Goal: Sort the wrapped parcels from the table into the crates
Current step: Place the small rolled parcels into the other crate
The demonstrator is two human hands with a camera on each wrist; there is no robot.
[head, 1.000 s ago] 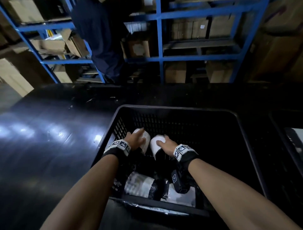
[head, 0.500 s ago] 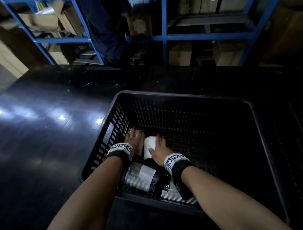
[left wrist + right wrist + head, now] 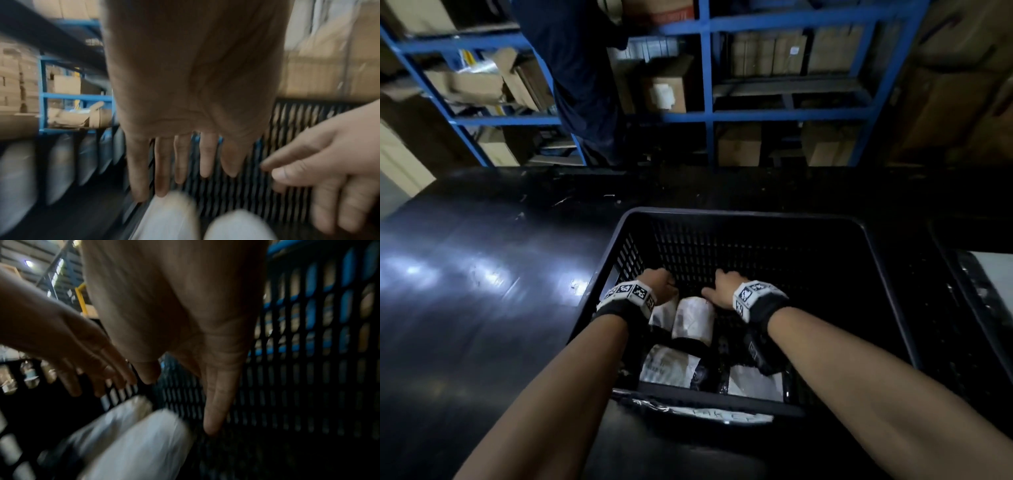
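A black slatted crate (image 3: 739,217) stands on the dark table (image 3: 482,274). Two white wrapped parcels (image 3: 693,320) (image 3: 664,311) lie side by side in its near left corner, behind two more parcels (image 3: 667,365) (image 3: 755,383). My left hand (image 3: 659,284) and right hand (image 3: 722,286) hover just past the two white parcels and hold nothing. In the left wrist view, the left hand (image 3: 180,170) has straight fingers above the blurred parcels (image 3: 170,219). The right hand (image 3: 180,405) is also spread above them (image 3: 144,443) in the right wrist view.
A second dark crate (image 3: 969,308) with something white (image 3: 993,274) inside stands to the right. Another wrapped parcel (image 3: 722,416) lies at the crate's near rim. Across the table, a person in dark clothes (image 3: 575,68) stands at blue shelving (image 3: 709,116) full of cardboard boxes.
Both hands lowered the two white parcels into the crate's near left corner, let them go and moved off them toward the far wall. The head view tilted up.
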